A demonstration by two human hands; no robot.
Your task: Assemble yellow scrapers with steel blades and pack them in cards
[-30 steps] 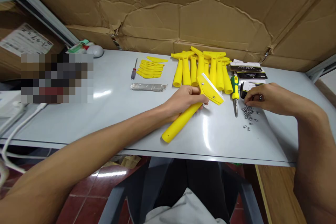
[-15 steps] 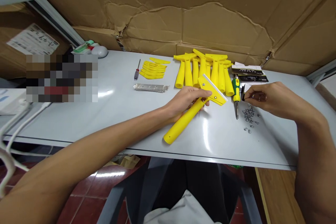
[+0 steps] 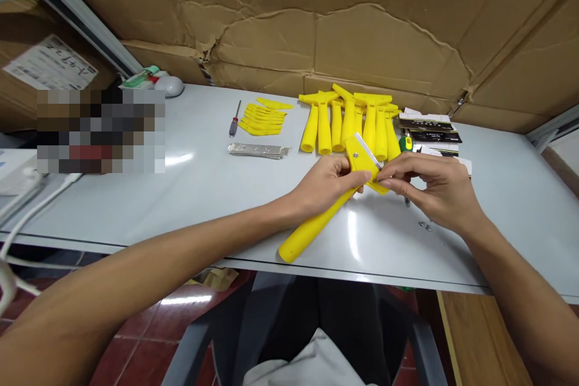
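My left hand [image 3: 323, 186] is closed around the neck of a yellow scraper [image 3: 316, 223], its thumb lying on the flat head. A metal blade [image 3: 368, 151] lines the head's upper edge, and a screw [image 3: 355, 155] sits near its far end. At the near end, my right hand [image 3: 429, 187] brings thumb and forefinger together against the head, right beside a second screw [image 3: 374, 181]. Whatever those fingertips pinch is hidden. Beneath the right hand are a green-and-yellow screwdriver [image 3: 406, 143], mostly covered, and a few loose screws [image 3: 424, 225].
Several yellow scraper handles [image 3: 348, 114] lie behind the hands. To their left are yellow plates [image 3: 262, 119], a stack of metal strips [image 3: 257, 151] and a small screwdriver [image 3: 235, 119]. Black-and-white packets [image 3: 429, 126] lie at the right. Cardboard [image 3: 289, 42] stands along the back.
My right hand has moved left from beside the packets and screw pile to the scraper's head. The scraper has dropped slightly toward me, still in my left hand.
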